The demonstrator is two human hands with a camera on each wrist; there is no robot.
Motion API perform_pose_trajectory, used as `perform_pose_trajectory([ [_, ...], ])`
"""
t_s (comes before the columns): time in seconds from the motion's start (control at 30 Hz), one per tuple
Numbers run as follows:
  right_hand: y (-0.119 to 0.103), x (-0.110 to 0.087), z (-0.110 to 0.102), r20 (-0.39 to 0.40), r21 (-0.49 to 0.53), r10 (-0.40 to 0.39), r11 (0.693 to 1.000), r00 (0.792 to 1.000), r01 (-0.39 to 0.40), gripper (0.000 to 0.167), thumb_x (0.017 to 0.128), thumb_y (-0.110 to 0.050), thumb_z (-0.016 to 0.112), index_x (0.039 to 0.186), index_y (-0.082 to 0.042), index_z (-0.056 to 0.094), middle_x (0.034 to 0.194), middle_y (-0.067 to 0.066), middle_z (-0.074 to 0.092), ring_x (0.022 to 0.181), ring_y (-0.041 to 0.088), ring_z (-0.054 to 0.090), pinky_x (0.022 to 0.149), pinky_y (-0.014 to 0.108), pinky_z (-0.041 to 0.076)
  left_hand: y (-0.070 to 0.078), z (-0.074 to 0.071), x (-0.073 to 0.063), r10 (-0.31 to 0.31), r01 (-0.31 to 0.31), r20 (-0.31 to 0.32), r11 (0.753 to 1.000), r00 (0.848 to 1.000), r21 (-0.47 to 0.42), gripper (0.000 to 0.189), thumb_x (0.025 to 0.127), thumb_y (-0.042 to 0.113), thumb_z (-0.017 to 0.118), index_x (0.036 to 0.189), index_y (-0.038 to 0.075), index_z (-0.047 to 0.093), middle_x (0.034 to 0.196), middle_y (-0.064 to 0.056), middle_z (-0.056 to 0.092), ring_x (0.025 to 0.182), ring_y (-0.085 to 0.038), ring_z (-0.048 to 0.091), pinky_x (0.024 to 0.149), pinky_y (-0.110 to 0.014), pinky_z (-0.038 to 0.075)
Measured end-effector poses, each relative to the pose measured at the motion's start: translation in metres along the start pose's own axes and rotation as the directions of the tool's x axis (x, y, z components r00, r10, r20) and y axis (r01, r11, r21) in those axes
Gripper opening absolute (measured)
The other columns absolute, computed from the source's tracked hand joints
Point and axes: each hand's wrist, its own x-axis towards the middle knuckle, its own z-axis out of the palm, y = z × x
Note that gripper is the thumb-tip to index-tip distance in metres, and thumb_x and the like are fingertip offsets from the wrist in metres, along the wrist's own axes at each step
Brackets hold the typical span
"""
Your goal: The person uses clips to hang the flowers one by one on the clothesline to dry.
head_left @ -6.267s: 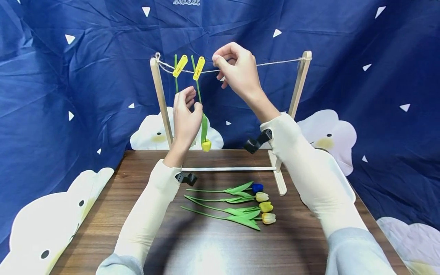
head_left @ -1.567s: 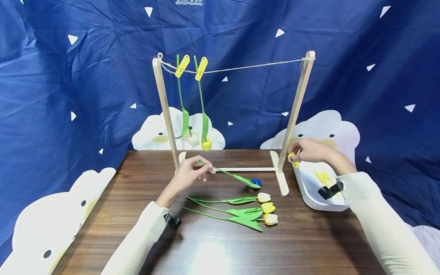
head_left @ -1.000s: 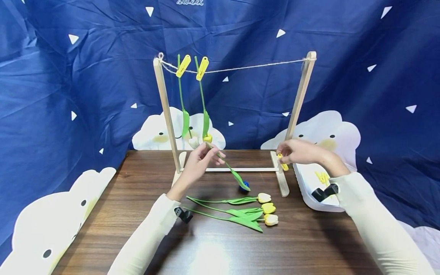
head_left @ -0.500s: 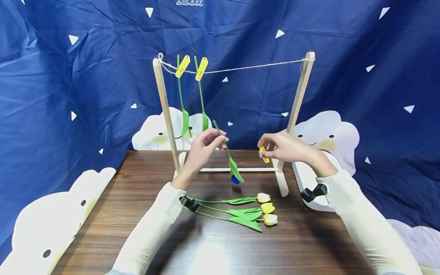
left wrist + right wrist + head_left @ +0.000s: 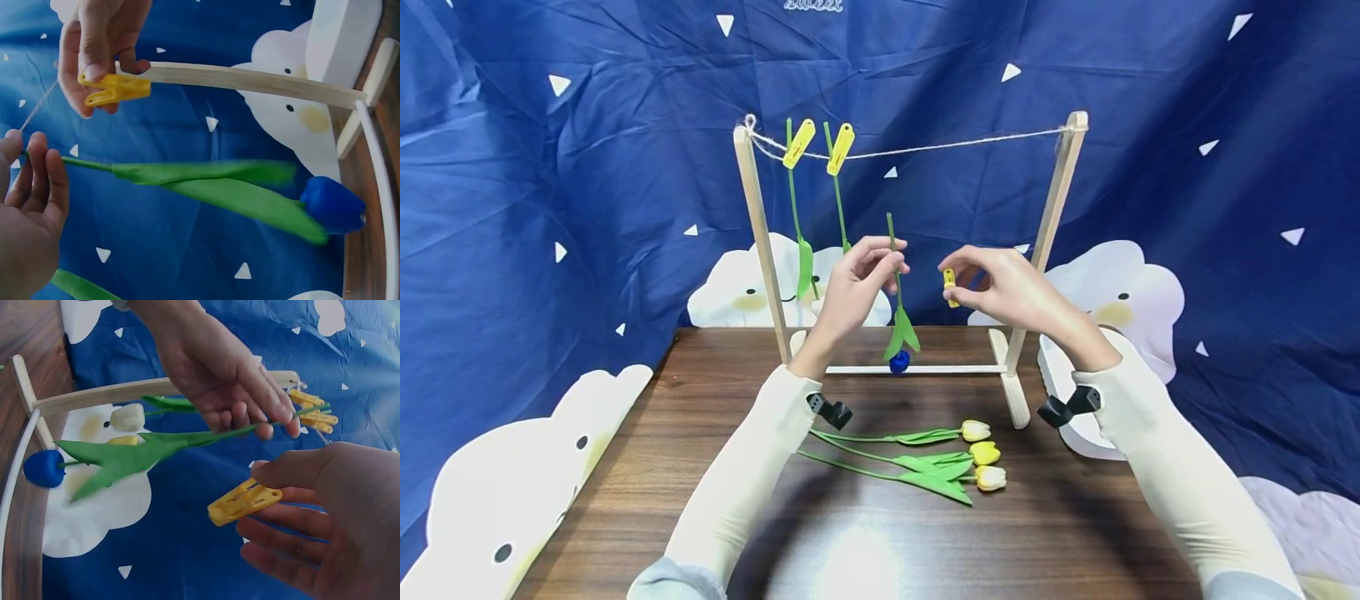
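Note:
My left hand (image 5: 853,292) pinches the green stem of a blue tulip (image 5: 331,205) between thumb and fingers. The tulip hangs bloom down, its stem end sticking up above the fingertips, below the twine (image 5: 947,147). To its right, my right hand (image 5: 1003,287) holds a yellow clothespin (image 5: 244,501) between thumb and fingers at about the same height. Two yellow clothespins (image 5: 799,143) on the twine's left part hold the stems of two upside-down tulips. Their blooms, a white tulip (image 5: 127,417) and a yellow one, are mostly hidden behind my left hand in the head view.
The twine runs between two wooden posts (image 5: 1051,208), joined low by a white rod (image 5: 925,369). Several tulips (image 5: 925,462), with white and yellow blooms, lie on the brown table (image 5: 715,467). A white tray (image 5: 1078,433) stands at the right, partly behind my right forearm.
The blue tulip has left the table, risen and swung to hang nearly upright, bloom down. My right hand has brought a clothespin from the tray leftward and up, close to the tulip's stem.

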Motion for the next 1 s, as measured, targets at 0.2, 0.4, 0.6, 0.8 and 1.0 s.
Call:
perform_pose_trajectory([
  [0.2, -0.011, 0.010, -0.005, -0.117, 0.020, -0.033, 0.999, 0.993, 0.035, 0.033, 0.096, -0.015, 0.081, 0.128, -0.013, 0.074, 0.106, 0.004, 0.080, 0.094, 0.017, 0.075, 0.078, 0.033, 0.060, 0.008, 0.003, 0.017, 0.025, -0.026, -0.020, 1.000, 0.999, -0.013, 0.027, 0.107, 0.005, 0.063, 0.132, -0.003, 0.067, 0.101, -0.024, 0.072, 0.071, -0.016, 0.061, 0.069, -0.026, 0.054],
  [0.4, -0.022, 0.021, -0.011, -0.223, 0.047, -0.022, 0.998, 0.975, 0.033, 0.036, 0.097, -0.015, 0.079, 0.132, -0.010, 0.071, 0.109, 0.007, 0.079, 0.096, 0.019, 0.074, 0.079, 0.021, 0.055, 0.013, 0.004, 0.035, 0.005, -0.012, -0.093, 0.997, 0.996, -0.076, 0.028, 0.107, 0.008, 0.063, 0.132, -0.005, 0.066, 0.095, 0.003, 0.076, 0.070, -0.014, 0.059, 0.069, -0.024, 0.054],
  [0.6, -0.032, 0.037, -0.021, -0.320, 0.093, 0.002, 0.995, 0.947, 0.030, 0.032, 0.096, -0.017, 0.081, 0.125, -0.008, 0.073, 0.108, 0.008, 0.080, 0.094, 0.013, 0.073, 0.079, 0.017, 0.053, 0.018, 0.003, 0.051, -0.030, 0.000, -0.199, 0.989, 0.980, -0.150, 0.022, 0.106, 0.009, 0.066, 0.122, -0.007, 0.067, 0.091, 0.009, 0.077, 0.069, -0.012, 0.060, 0.067, -0.022, 0.054],
  [0.8, -0.042, 0.055, -0.031, -0.387, 0.175, 0.040, 0.984, 0.921, 0.031, 0.030, 0.094, -0.019, 0.084, 0.122, -0.011, 0.076, 0.110, 0.009, 0.080, 0.089, -0.008, 0.066, 0.078, 0.014, 0.052, 0.022, 0.004, 0.062, -0.077, 0.035, -0.268, 0.987, 0.960, -0.155, 0.021, 0.106, 0.012, 0.067, 0.121, -0.003, 0.071, 0.091, 0.009, 0.077, 0.082, -0.013, 0.063, 0.073, -0.026, 0.052],
  [1.0, -0.056, 0.074, -0.042, -0.427, 0.285, 0.112, 0.958, 0.897, 0.017, 0.032, 0.092, -0.024, 0.086, 0.121, -0.012, 0.078, 0.109, 0.005, 0.079, 0.094, 0.001, 0.069, 0.083, 0.018, 0.053, 0.023, 0.010, 0.069, -0.088, 0.037, -0.313, 0.986, 0.946, -0.164, 0.023, 0.107, 0.012, 0.065, 0.124, -0.003, 0.069, 0.094, 0.010, 0.076, 0.098, -0.008, 0.071, 0.084, -0.027, 0.052],
])
